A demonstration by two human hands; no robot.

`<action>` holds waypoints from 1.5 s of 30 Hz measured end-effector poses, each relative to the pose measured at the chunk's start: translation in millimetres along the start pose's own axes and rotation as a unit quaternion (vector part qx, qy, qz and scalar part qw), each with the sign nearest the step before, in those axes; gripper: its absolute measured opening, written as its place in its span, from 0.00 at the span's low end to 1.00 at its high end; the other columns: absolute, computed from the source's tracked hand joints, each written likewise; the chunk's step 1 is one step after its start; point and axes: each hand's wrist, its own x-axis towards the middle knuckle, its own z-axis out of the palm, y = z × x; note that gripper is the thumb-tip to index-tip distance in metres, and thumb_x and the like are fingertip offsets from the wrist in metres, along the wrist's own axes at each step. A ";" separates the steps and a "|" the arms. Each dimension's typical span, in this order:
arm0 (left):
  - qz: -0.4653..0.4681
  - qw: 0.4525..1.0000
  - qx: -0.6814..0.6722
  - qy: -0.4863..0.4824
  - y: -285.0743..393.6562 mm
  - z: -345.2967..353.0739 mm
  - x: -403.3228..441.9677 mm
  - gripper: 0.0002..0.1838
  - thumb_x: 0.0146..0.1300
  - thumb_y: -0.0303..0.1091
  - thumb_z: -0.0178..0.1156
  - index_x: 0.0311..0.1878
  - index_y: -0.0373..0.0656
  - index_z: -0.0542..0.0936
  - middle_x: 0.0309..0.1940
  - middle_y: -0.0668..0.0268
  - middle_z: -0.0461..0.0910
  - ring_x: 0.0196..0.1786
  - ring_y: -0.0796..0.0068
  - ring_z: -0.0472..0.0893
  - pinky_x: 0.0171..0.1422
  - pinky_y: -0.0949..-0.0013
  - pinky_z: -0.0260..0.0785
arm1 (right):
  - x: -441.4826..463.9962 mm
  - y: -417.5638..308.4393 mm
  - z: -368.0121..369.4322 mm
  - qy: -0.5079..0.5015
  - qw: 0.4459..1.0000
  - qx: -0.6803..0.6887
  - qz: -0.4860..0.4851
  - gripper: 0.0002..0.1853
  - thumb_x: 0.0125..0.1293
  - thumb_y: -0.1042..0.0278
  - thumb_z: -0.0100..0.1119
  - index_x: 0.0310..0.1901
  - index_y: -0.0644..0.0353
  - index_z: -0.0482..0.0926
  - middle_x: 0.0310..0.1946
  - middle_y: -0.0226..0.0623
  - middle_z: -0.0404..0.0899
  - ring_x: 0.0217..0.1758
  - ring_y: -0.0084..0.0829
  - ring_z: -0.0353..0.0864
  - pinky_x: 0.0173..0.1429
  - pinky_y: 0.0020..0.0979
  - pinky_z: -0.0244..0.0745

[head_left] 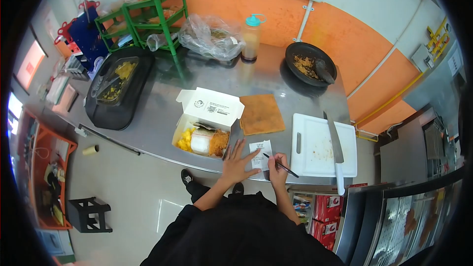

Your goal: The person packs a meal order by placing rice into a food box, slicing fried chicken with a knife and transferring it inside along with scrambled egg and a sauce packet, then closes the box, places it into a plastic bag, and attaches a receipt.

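Note:
My left hand (237,166) lies with its fingers spread on the steel table, its thumb and forefinger touching the left side of a printed paper slip (261,155). A dark pen (287,166) is held in my right hand (278,167), its tip over the slip's right part. Just beyond my left hand stands an open white box (211,114) with yellow food, a white wrapped piece and a browned, breaded piece inside. A brown square cloth or mat (262,114) lies behind the slip.
Right of the slip is a white cutting board (315,150) with a knife (335,140) on it, its handle past the front edge. Behind are a stone mortar (310,71), a bottle (251,42), a plastic bag (209,37) and a green rack (157,19). A black tray (129,111) sits left.

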 end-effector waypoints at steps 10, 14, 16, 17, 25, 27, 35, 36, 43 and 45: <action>-0.018 1.000 -0.002 -0.020 2.1 -1.2 1.6 0.44 0.50 0.67 0.60 0.71 0.67 0.61 0.74 0.52 0.47 0.76 0.55 0.46 0.76 0.49 0.37 | -2.8 -8.6 9.1 -0.055 0.979 -0.193 -0.031 0.07 0.64 0.70 0.60 0.36 0.66 0.80 0.23 0.37 0.81 0.24 0.21 0.79 0.29 0.23 0.72; -0.023 1.000 0.002 -0.016 3.6 -2.8 1.6 0.44 0.50 0.67 0.60 0.71 0.66 0.61 0.73 0.53 0.48 0.76 0.55 0.47 0.76 0.49 0.38 | -1.9 -6.2 11.9 -0.039 0.978 -0.198 -0.057 0.08 0.64 0.70 0.59 0.37 0.67 0.80 0.23 0.39 0.81 0.22 0.24 0.80 0.28 0.24 0.72; -0.024 1.000 0.000 -0.014 3.3 -3.4 1.3 0.44 0.50 0.68 0.60 0.71 0.66 0.61 0.73 0.53 0.48 0.76 0.55 0.47 0.76 0.49 0.38 | -1.6 -6.7 13.9 -0.036 0.975 -0.206 -0.078 0.08 0.64 0.71 0.59 0.38 0.67 0.80 0.23 0.39 0.81 0.22 0.24 0.81 0.28 0.25 0.72; -0.022 1.000 0.003 -0.014 3.0 -3.2 1.4 0.44 0.50 0.68 0.60 0.71 0.66 0.61 0.73 0.53 0.49 0.76 0.55 0.48 0.76 0.49 0.38 | -1.3 -7.9 14.1 -0.037 0.975 -0.206 -0.078 0.08 0.64 0.71 0.59 0.38 0.67 0.80 0.23 0.39 0.81 0.22 0.24 0.81 0.28 0.25 0.72; -0.022 1.000 -0.016 -0.006 4.0 -4.5 2.1 0.44 0.48 0.65 0.62 0.70 0.66 0.62 0.73 0.53 0.49 0.75 0.54 0.49 0.75 0.47 0.40 | -1.9 -7.0 13.9 -0.055 0.982 -0.172 -0.047 0.07 0.65 0.71 0.58 0.37 0.68 0.80 0.24 0.39 0.81 0.25 0.25 0.82 0.30 0.25 0.74; -0.020 1.000 -0.009 -0.002 3.3 -2.1 1.6 0.44 0.48 0.65 0.62 0.70 0.66 0.62 0.73 0.53 0.49 0.75 0.54 0.49 0.75 0.47 0.40 | -5.1 -3.1 9.8 -0.037 0.983 -0.172 -0.048 0.07 0.65 0.71 0.58 0.38 0.68 0.80 0.23 0.36 0.81 0.23 0.20 0.78 0.27 0.22 0.71; -0.017 1.000 0.002 0.002 1.1 2.1 1.3 0.45 0.48 0.68 0.61 0.70 0.66 0.62 0.73 0.53 0.49 0.75 0.54 0.49 0.75 0.47 0.40 | -2.9 -1.9 6.8 -0.017 0.975 -0.198 -0.103 0.08 0.65 0.71 0.58 0.37 0.68 0.79 0.20 0.32 0.79 0.20 0.16 0.74 0.26 0.18 0.67; -0.013 1.000 0.010 0.007 0.4 3.3 1.3 0.45 0.48 0.68 0.61 0.70 0.66 0.63 0.73 0.53 0.50 0.75 0.54 0.49 0.75 0.47 0.40 | -3.8 1.0 5.2 -0.031 0.974 -0.202 -0.101 0.08 0.65 0.71 0.58 0.37 0.68 0.79 0.21 0.33 0.79 0.21 0.16 0.74 0.26 0.18 0.68; -0.018 1.000 -0.003 0.001 3.2 -0.7 0.7 0.45 0.48 0.68 0.61 0.70 0.66 0.63 0.73 0.53 0.50 0.75 0.54 0.49 0.75 0.47 0.41 | -2.5 -2.2 7.6 -0.036 0.986 -0.156 -0.036 0.08 0.66 0.70 0.57 0.36 0.68 0.80 0.24 0.35 0.80 0.22 0.19 0.76 0.27 0.23 0.70; -0.015 1.000 0.003 0.005 2.8 0.1 0.7 0.45 0.48 0.68 0.61 0.70 0.66 0.62 0.73 0.53 0.50 0.75 0.54 0.49 0.75 0.47 0.41 | -4.3 -3.8 4.4 -0.013 0.991 -0.135 -0.015 0.08 0.66 0.70 0.57 0.36 0.68 0.80 0.24 0.33 0.79 0.22 0.19 0.76 0.27 0.22 0.70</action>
